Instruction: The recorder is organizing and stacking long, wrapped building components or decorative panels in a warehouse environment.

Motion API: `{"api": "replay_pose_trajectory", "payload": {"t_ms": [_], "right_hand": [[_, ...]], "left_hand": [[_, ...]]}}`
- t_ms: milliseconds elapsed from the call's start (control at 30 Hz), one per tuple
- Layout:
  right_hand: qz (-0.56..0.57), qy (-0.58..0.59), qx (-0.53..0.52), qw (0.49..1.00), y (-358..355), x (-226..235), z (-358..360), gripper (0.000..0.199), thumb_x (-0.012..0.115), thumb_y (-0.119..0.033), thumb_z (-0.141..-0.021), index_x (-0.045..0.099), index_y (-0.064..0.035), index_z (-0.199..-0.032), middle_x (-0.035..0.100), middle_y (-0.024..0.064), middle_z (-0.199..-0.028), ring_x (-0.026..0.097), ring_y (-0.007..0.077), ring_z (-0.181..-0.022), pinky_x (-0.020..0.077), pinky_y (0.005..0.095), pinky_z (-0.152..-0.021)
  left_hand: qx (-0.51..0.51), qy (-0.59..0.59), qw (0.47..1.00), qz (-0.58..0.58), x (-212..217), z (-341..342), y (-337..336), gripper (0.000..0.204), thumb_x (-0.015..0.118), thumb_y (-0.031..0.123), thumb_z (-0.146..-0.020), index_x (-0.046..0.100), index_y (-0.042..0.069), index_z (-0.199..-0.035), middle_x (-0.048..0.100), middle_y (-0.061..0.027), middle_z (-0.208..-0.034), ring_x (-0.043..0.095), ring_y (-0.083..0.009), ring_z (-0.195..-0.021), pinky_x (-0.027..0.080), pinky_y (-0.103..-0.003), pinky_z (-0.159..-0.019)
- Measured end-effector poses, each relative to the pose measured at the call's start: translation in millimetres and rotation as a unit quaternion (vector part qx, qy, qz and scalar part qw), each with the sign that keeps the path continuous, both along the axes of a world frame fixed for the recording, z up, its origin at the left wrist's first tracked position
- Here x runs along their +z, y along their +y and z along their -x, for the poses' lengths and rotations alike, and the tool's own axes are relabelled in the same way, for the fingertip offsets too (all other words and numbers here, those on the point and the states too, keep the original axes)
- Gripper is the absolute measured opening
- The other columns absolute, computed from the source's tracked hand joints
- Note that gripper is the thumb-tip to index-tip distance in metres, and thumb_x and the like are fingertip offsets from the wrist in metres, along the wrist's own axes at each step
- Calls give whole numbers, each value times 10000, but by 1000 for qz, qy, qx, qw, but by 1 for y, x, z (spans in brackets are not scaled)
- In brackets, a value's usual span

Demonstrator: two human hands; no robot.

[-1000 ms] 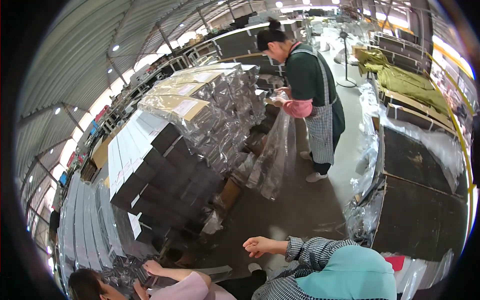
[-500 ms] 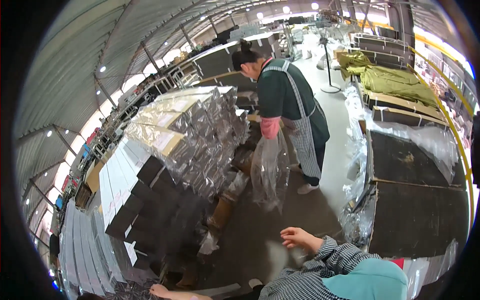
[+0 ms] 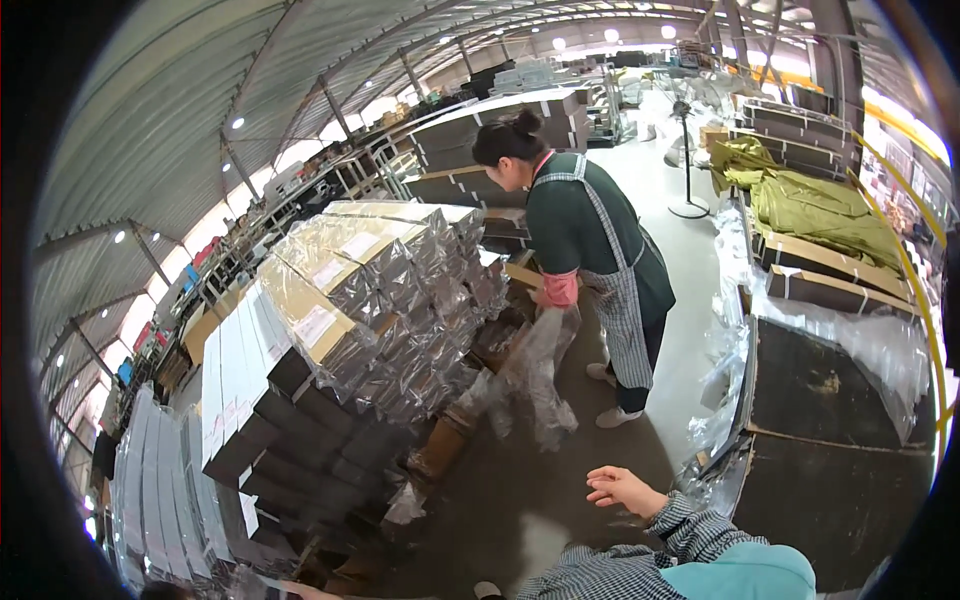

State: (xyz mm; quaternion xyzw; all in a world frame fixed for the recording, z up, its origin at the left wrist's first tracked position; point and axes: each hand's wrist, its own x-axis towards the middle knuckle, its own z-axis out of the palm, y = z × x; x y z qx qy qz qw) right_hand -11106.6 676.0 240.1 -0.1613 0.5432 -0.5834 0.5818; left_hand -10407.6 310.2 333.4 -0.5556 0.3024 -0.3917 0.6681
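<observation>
My right hand (image 3: pixel 620 490) reaches in from the lower right in a checked sleeve, fingers spread and holding nothing, above the grey floor. My left hand is out of view. Ahead, a co-worker (image 3: pixel 590 240) in a dark green top and checked apron bends over a pallet stack of film-wrapped boxes (image 3: pixel 380 290) and holds a sheet of clear plastic film (image 3: pixel 540 370) that hangs to the floor. My hand is well short of the film and the stack.
Stacks of black and white flat boxes (image 3: pixel 250 410) stand at the left. Dark boards with plastic sheeting (image 3: pixel 830 400) lie at the right, olive cloth (image 3: pixel 820 210) behind them. A fan stand (image 3: pixel 688 170) is on the aisle floor beyond.
My right hand has moved right and stays open. The person at the lower left has dropped out of view. The co-worker still holds the film by the stack.
</observation>
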Motion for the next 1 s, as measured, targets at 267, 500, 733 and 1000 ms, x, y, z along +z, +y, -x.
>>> {"api": "replay_pose_trajectory", "payload": {"t_ms": [267, 500, 733, 1000], "right_hand": [[-9, -26, 37, 999, -4, 0, 43, 417, 595, -209, -991, 487, 9, -1330, 583, 96, -1216, 654, 191, -1027, 544, 307, -856], [-11, -18, 43, 999, -2, -13, 70, 505, 594, -217, -990, 427, 37, -1394, 542, 146, -1346, 642, 227, -1074, 532, 332, -887], [-18, -34, 73, 997, -16, -36, 70, 510, 592, -275, -1000, 440, 3, -1399, 525, 152, -1373, 645, 220, -1081, 536, 338, -892], [-40, -49, 143, 988, -59, -51, 27, 432, 583, -217, -999, 480, -2, -1360, 555, 138, -1316, 649, 220, -1085, 550, 339, -883]], "left_hand": [[30, -56, 998, 12, -5, 22, -14, 425, 501, 302, -987, 530, 90, -1355, 586, -124, -1314, 524, -282, -1245, 402, -417, -1043], [68, -121, 990, 16, 8, -4, -8, 434, 493, 307, -989, 521, 92, -1365, 579, -124, -1323, 517, -284, -1254, 396, -421, -1050], [61, -230, 971, -9, -112, 27, -2, 578, 580, 290, -917, 397, 141, -1445, 530, -129, -1369, 497, -295, -1262, 377, -410, -1048], [136, -611, 776, 76, 46, -132, -133, 860, 680, 232, -854, 223, 158, -1579, 407, -138, -1509, 467, -295, -1280, 377, -354, -1031]]}}
